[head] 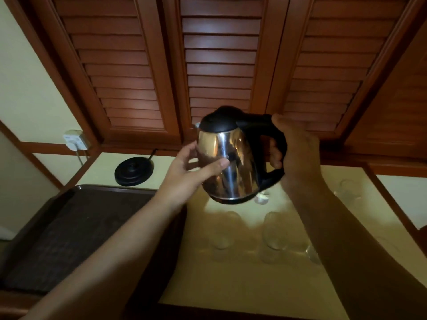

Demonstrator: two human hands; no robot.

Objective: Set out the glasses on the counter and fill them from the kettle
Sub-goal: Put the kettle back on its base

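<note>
A steel kettle (227, 162) with a black lid and handle hangs in the air above the yellow counter (231, 285), roughly upright. My right hand (298, 153) is closed around its black handle. My left hand (196, 167) cups the shiny body from the left, thumb across the front. Several clear glasses stand on the counter below: one near the middle (273, 229), one left of it (223, 236), one under the kettle's base (262, 198), one at the far right (349, 188). My right forearm hides part of another.
The kettle's black round base (134, 171) sits at the back left, its cord running to a wall socket (75, 140). A dark brown tray (76, 229) lies on the left. Louvred wooden doors (221, 65) rise behind the counter.
</note>
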